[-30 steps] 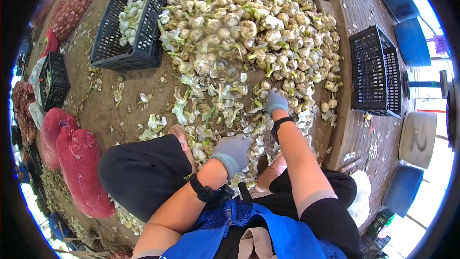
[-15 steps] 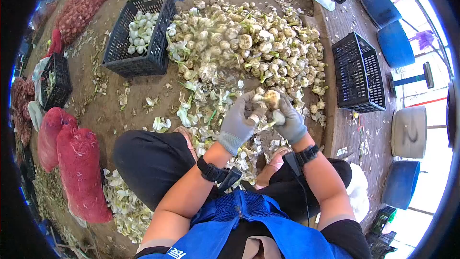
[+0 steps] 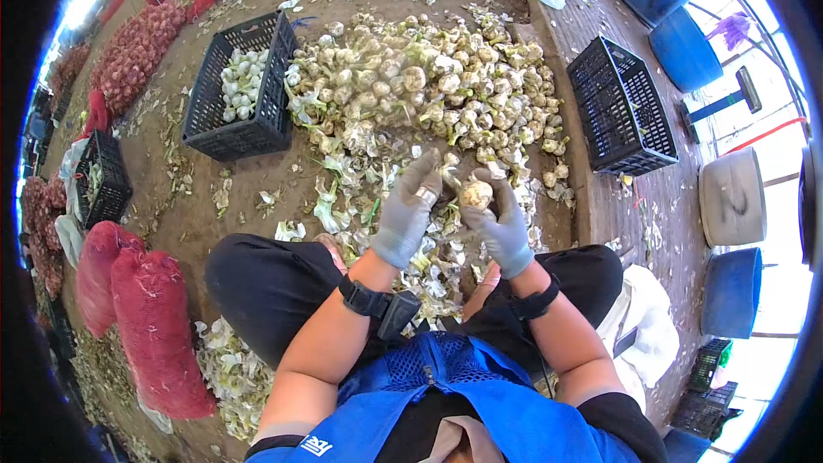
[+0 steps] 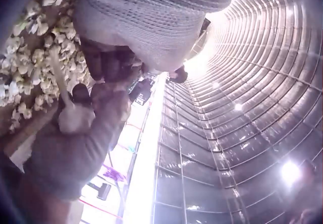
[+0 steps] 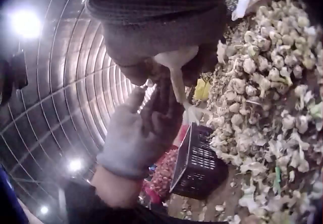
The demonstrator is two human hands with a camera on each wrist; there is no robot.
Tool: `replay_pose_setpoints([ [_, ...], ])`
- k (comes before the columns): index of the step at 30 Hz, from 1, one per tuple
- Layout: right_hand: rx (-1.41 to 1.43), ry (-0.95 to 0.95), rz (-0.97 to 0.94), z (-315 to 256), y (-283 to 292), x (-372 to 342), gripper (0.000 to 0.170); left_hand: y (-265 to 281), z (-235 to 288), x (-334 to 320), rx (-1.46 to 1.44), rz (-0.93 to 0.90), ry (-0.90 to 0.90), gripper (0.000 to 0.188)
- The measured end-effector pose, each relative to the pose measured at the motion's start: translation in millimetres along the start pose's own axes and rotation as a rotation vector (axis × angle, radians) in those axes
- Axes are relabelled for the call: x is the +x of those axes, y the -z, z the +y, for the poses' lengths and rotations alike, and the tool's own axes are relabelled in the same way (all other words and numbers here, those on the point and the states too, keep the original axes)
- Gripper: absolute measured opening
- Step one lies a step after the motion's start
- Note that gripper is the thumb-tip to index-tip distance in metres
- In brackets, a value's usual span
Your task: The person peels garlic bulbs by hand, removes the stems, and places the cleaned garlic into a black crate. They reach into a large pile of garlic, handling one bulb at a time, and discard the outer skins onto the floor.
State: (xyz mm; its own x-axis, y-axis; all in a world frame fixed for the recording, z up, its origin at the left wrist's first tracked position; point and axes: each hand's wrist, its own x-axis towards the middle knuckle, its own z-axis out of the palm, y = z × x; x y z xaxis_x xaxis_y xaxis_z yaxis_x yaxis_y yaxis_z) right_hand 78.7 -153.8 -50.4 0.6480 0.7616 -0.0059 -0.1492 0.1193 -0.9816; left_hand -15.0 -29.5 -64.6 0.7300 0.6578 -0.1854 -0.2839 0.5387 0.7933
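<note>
My right hand, in a grey glove, grips a brownish garlic bulb between thumb and fingers. Seen from the left wrist, a pale garlic bulb with a long stem lies against that palm. The right wrist view shows the stem pointing down from under the fingers. Close beside it, my gloved left hand has its fingers loosely extended, a white band round its thumb. Both hands are above a litter of peeled skins and leaves, in front of a large heap of garlic.
A black crate holding white bulbs stands left of the heap. Another black crate sits on the boards at right, near blue barrels. Red mesh sacks lie at left. My bent knees flank the work.
My right hand reached to the heap's near edge, then came back with garlic. Half a second ago both hands met around the bulbs; now the left hand is slightly apart, fingers straighter.
</note>
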Motion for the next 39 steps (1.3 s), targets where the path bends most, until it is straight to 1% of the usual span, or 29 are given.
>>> replay_pose_setpoints([
  [1,0.072,0.033,0.034,-2,-5,-1,0.061,4,1,-2,-0.092,-0.073,0.111,0.039],
  [2,0.081,0.034,0.039,0,-3,0,0.061,3,1,-4,-0.083,-0.075,0.114,0.039],
  [4,-0.775,0.416,0.056,4,5,-1,0.06,-6,9,-11,0.029,-0.116,0.064,0.04],
  [5,-0.848,0.423,0.117,6,3,-3,0.058,-4,3,-9,0.228,-0.149,-0.013,0.04],
  [6,-0.845,0.42,0.124,6,1,-4,0.058,-6,1,-11,0.233,-0.153,-0.009,0.04],
  [8,-0.887,0.624,0.116,4,0,-4,0.058,-13,-2,-15,0.108,-0.132,-0.02,0.042],
  [9,-0.899,0.668,0.148,7,1,-2,0.058,-16,2,-17,0.046,-0.144,0.038,0.047],
  [10,-0.898,0.663,0.155,7,3,-2,0.058,-15,1,-16,0.051,-0.148,0.045,0.047],
  [12,-0.891,0.644,0.139,2,3,-4,0.057,-11,-2,-15,0.266,-0.124,-0.043,0.051],
  [13,-0.93,0.592,0.144,6,8,-5,0.056,-10,-4,-13,0.371,-0.138,-0.161,0.052],
  [14,-0.928,0.59,0.146,12,12,-6,0.056,-9,-5,-13,0.373,-0.138,-0.159,0.052],
  [16,-0.842,0.455,0.142,17,15,-7,0.057,-8,-2,-15,0.744,-0.146,-0.478,0.049],
  [17,-0.84,0.451,0.142,19,13,-7,0.057,-8,-3,-16,0.746,-0.146,-0.475,0.049],
  [19,-0.033,0.17,-0.018,6,4,-4,0.058,-7,-6,-15,0.677,-0.115,-0.435,0.045],
  [20,-0.033,0.169,-0.017,2,3,-5,0.058,-7,-6,-16,0.677,-0.115,-0.433,0.045],
  [22,-0.03,0.083,-0.035,-5,3,-5,0.06,-7,-7,-18,0.458,-0.162,-0.319,0.038],
  [23,-0.029,0.081,-0.034,-6,1,-6,0.06,-9,-6,-19,0.459,-0.162,-0.317,0.038],
  [25,-0.022,0.136,-0.067,-6,-3,-7,0.053,-15,-2,-21,0.392,-0.041,-0.215,0.032],
  [26,-0.022,0.135,-0.067,-5,-1,-5,0.053,-12,-5,-21,0.392,-0.041,-0.214,0.032],
  [28,0.053,-0.053,-0.114,-3,8,0,0.04,-7,-8,-19,0.344,-0.051,-0.212,0.03],
  [29,0.053,-0.053,-0.112,-4,12,1,0.04,-5,-8,-20,0.343,-0.052,-0.211,0.03],
  [31,0.563,-0.409,-0.254,-6,18,2,0.038,-9,5,-23,0.376,-0.068,0.021,0.03],
  [32,0.562,-0.409,-0.252,-7,19,1,0.038,-9,7,-22,0.375,-0.071,0.022,0.03],
  [34,0.458,-0.325,-0.203,-8,20,1,0.041,-9,11,-14,0.095,-0.144,0.04,0.031],
  [35,0.097,-0.12,-0.134,-9,18,2,0.042,-5,8,-10,0.143,-0.162,0.009,0.035],
  [36,0.097,-0.121,-0.136,-6,16,2,0.042,-4,9,-10,0.142,-0.16,0.008,0.035],
  [38,0.08,-0.039,-0.046,2,13,1,0.045,-2,11,-10,0.353,-0.157,0.053,0.038],
  [39,0.057,-0.004,-0.027,1,13,1,0.053,-9,14,-13,0.351,-0.169,0.037,0.042],
])
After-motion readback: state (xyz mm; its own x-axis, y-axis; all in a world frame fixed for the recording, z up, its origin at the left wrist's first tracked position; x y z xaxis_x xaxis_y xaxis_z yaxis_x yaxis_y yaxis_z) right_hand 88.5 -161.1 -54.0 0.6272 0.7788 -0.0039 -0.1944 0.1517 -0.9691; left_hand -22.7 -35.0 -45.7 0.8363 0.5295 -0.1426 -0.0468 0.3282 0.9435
